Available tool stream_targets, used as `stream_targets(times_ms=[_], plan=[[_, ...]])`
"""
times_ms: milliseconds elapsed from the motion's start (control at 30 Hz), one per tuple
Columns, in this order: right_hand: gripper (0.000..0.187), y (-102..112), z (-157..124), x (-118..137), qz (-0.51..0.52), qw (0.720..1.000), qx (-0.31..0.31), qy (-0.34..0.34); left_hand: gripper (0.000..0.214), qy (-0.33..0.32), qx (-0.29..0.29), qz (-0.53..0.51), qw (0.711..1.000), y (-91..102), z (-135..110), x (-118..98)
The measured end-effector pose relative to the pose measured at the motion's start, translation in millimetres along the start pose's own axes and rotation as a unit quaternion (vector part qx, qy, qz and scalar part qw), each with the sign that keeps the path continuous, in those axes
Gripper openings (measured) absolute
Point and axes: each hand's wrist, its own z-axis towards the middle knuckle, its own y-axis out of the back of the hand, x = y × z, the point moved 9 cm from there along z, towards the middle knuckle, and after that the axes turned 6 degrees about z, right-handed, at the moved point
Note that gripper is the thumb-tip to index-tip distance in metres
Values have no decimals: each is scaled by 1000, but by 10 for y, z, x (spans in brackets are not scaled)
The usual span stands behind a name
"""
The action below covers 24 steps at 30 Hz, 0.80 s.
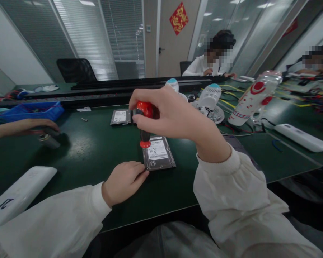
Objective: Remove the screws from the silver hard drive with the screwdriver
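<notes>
1. At the centre of the frame a hard drive (158,153) lies flat, label up, on the green tabletop (78,150), just in front of the person.
2. The right hand (167,113) holds a red-and-black screwdriver (144,123) upright over the drive's upper-left corner. The fingers (148,123) are wrapped tight around the handle. The tip is hidden behind the handle, so it cannot be told whether it sits in a screw.
3. The left hand (125,181) rests on the tabletop at lower centre. Its fingers are loosely curled and close together, the fingertips touching the drive's lower-left corner, steadying it rather than gripping it.
4. Judged from this view, the work is at an early stage: the lid is still on the drive and no part has been lifted away. One loose screw (84,119) lies on the tabletop to the upper left.
5. A second drive (120,116) lies further back, just behind the screwdriver, untouched.
6. At the left edge, another person's hand (33,126) rests on a small metal cylinder (48,140).
</notes>
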Motion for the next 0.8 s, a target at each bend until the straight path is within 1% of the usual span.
stream_targets(times_ms=[167,300,400,500,667,800], plan=[[29,-31,-16,75,5,1000,19,24,34,3,4,-10,1000,1,15,5],[33,-49,-17,136,-30,999,25,29,34,2,2,-7,1000,-3,17,3],[37,-14,-24,138,-60,998,10,15,34,0,-3,-3,1000,-5,11,6],[43,44,-32,126,-66,998,-12,5,34,1,-3,-8,1000,-9,9,12],[39,55,-29,69,-93,996,1,-14,35,2,0,-10,1000,-4,0,14],[30,58,-39,65,-70,997,13,-10,35,2,5,-12,1000,-7,-4,12]])
